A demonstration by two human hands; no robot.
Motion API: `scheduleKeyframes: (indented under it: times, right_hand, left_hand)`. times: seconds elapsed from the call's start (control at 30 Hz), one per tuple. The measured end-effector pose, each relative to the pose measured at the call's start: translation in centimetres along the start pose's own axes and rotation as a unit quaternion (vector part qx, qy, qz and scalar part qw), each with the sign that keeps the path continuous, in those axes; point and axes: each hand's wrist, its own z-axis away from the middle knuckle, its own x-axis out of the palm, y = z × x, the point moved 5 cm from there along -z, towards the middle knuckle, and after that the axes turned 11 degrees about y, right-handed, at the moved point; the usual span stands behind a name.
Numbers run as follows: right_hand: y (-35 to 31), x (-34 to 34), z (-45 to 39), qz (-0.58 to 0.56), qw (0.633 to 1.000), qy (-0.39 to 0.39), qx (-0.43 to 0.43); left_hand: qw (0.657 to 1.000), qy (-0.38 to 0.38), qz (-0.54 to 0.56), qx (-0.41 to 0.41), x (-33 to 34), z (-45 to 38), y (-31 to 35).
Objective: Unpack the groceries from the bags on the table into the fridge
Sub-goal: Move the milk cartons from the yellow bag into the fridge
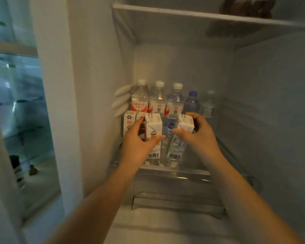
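So my left hand (139,140) is wrapped around a small white drink carton with a brown side panel (152,132), thumb on the near face, fingers round the far side. My right hand (199,134) is gripping a second small white carton with a pale green lower half (180,136), tipped a bit toward the left hand. Both are just over the front of the glass fridge shelf (183,170).

The way I'd do this well: straighten the right carton before it goes down, then slot both in snug. Just past my left hand there are already two matching small white cartons (129,120) standing at the shelf's left end, so I'd park mine right beside those. Between and behind my hands is a row of clear plastic water bottles with white caps (158,99), plus a blue-capped clear bottle (191,103) beyond my right hand, so easy does it, they could topple.

Both forearms are stretched forward, wrists roughly level, hands near each other but apart.
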Motion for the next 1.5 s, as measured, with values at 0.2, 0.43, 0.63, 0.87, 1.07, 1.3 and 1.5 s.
scheduleKeyframes:
  times: [0.2,0.43,0.63,0.87,1.07,1.3,1.5]
  right_hand:
    - [2.7,0.7,-1.9,0.020,0.999,-0.015,0.026]
    - [5.0,1.7,-2.5,0.035,0.998,-0.034,0.031]
    - [5.4,2.3,-2.6,0.021,0.998,-0.050,0.036]
    - [5.8,1.7,-1.2,0.053,0.983,-0.166,0.062]
    - [6.6,1.0,-0.3,0.095,0.979,-0.168,0.068]
    - [7.0,2.0,-0.7,0.095,0.986,-0.135,0.023]
    - [7.4,3.2,-1.7,0.087,0.989,-0.115,0.015]
  left_hand:
    - [0.999,-0.018,-0.029,-0.006,2.3,-1.7,-2.2]
    - [0.998,-0.036,-0.040,0.016,3.5,-2.1,-3.9]
    - [0.997,-0.054,-0.047,0.033,3.8,-2.2,-4.6]
    - [0.988,-0.083,-0.099,0.084,3.2,-1.6,-3.3]
    - [0.834,-0.003,-0.415,0.364,1.5,0.7,-2.1]
    - [0.772,0.013,-0.516,0.370,1.9,0.0,-2.6]
    - [0.766,0.011,-0.534,0.359,2.4,-0.9,-3.0]
